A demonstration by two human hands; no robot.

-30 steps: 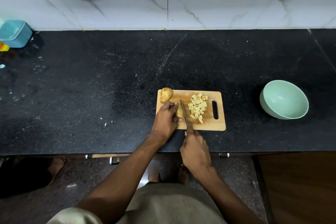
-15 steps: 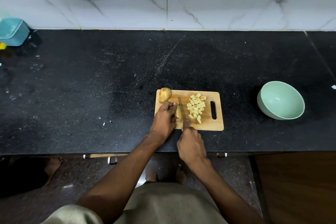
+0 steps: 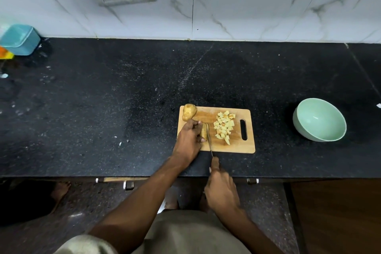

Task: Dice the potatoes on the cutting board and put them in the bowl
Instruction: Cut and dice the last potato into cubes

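The black knife handle is clasped in the right hand [image 3: 221, 189], which sits at the near edge of the counter, the forefinger stretched along the top. From this grip the thin steel knife [image 3: 209, 141] runs straight away from the person, tip toward the wall, its long axis approx. across the short side of the rectangular light wooden cutting board [image 3: 239, 147]. Just left of the blade, touching it, lies the yellow-brown potato piece being cut [image 3: 204, 132]; it is pinned down by the curled fingers of the left hand [image 3: 188, 140]. The left hand is thus the nearer one to the piece, and its fingertips are very near the edge, so the next cut is judged to need care.

To the right of the blade, on the same board, a heap of pale yellow potato dice [image 3: 224, 127] is found, beside the handle slot. One whole brown-skinned potato [image 3: 189, 112] rests at the far left corner, uncut. The pale green round bowl [image 3: 319, 120] stands well apart to the right on the black speckled stone counter [image 3: 123, 99]; nothing is seen inside it, and nothing stands btw. board and bowl.
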